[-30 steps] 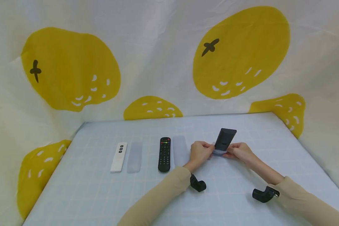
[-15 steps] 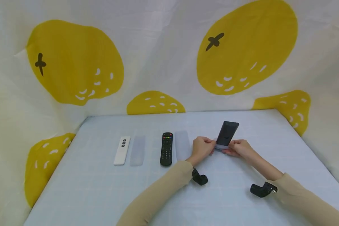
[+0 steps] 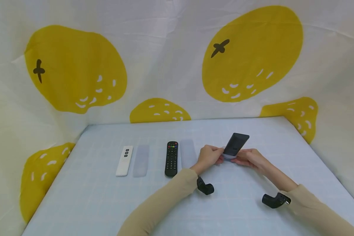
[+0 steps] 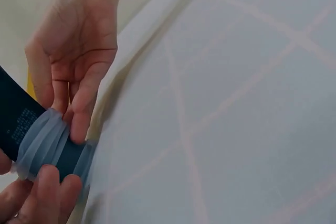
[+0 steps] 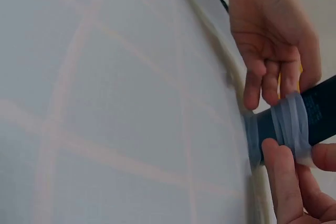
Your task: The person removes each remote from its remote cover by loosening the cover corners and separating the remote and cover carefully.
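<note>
A dark remote control (image 3: 236, 143) stands tilted, its top leaning right, at the right of the table. Round its lower end a translucent silicone sleeve (image 5: 291, 121) sits bunched in folds, with a darker stretch of remote showing below. My left hand (image 3: 208, 155) pinches the sleeve's edge and remote from the left side. Opposite it, my right hand (image 3: 250, 158) pinches the same end from the right. Printed small text shows on the remote's face in the left wrist view. The fingertips behind the remote are partly hidden.
Left of my hands lie a black remote (image 3: 171, 159) with many buttons and a flat translucent sleeve (image 3: 188, 152) beside it. Farther left are a white remote (image 3: 125, 161) and another translucent sleeve (image 3: 141, 160). A fruit-patterned cloth (image 3: 165, 65) hangs behind the table.
The dark remote leans slightly more to the right. Both hands keep their hold on its sleeved end; the head view has shifted a little.
</note>
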The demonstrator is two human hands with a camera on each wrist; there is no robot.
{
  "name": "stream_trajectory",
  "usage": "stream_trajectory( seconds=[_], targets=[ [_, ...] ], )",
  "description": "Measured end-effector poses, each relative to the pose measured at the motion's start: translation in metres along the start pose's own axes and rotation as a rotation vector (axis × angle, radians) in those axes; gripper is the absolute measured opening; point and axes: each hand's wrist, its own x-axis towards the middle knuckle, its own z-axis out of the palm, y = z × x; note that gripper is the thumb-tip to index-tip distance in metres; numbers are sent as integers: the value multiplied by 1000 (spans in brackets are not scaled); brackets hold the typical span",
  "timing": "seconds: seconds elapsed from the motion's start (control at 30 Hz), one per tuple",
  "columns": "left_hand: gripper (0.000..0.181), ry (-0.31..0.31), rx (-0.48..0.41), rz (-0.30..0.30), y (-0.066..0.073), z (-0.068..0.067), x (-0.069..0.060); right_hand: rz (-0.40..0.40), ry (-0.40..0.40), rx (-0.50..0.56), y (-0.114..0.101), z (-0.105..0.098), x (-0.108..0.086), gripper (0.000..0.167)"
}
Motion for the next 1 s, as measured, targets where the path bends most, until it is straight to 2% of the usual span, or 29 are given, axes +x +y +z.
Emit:
stream_trajectory(
  seconds=[0.1,0.23,0.33,0.47,0.6,0.8,1.0],
  targets=[
    [33,-10,-9,-5,-4,0,0,14,12,39,2,1,-3,50],
    [33,-33,-27,-20,-7,-1,1,37,10,127,3,3,-5,38],
    [29,-66,-46,-56,-5,-3,1,50,30,157,3,6,-4,41],
    [24,-80,-70,-138,1,-5,-1,7,100,101,2,13,-1,51],
    [24,-64,-86,-172,6,-7,-4,-67,184,-6,6,21,-2,46],
    [28,-22,-113,-140,5,-10,-5,-146,270,-211,11,27,-8,45],
    [28,23,-86,-36,4,-12,-6,-152,320,-287,4,30,-11,50]
  ],
)
